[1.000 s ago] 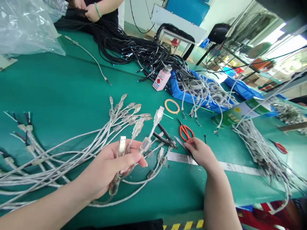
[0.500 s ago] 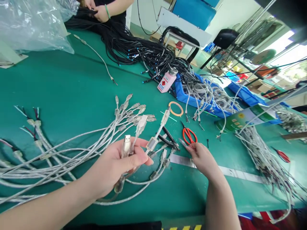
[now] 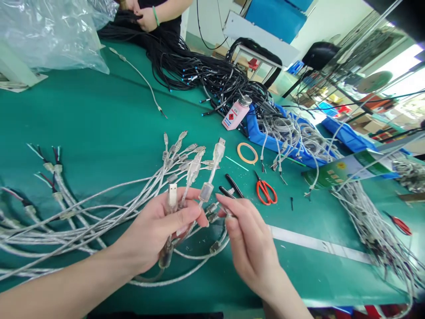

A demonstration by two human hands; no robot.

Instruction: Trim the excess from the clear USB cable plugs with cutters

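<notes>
My left hand [image 3: 175,221] is closed around several clear-jacketed USB cables [image 3: 205,192], their metal USB plugs [image 3: 172,194] pointing up and away from me. Just to its right, my right hand [image 3: 247,235] is closed in a pinch. A small greyish bit shows at its fingertips, too hidden to name. More of these cables [image 3: 139,204] lie in a bundle to the left, with small connectors at the far end and stripped wires [image 3: 49,166] at the left. Beyond my right fingers lie black-handled pliers [image 3: 235,186], partly covered.
Red-handled scissors [image 3: 266,191], a tape ring [image 3: 247,153] and a pink bottle [image 3: 236,114] stand or lie farther back. A blue bin [image 3: 255,131] holds coiled cables. A metal ruler-like strip [image 3: 318,243] crosses the right side. Across the table, a person's hand [image 3: 148,18] handles black cables [image 3: 166,57].
My right hand has moved left from beside the red scissors to the left hand's fingertips. The left hand keeps hold of the cables, whose plugs have shifted slightly. The camera view has shifted a little.
</notes>
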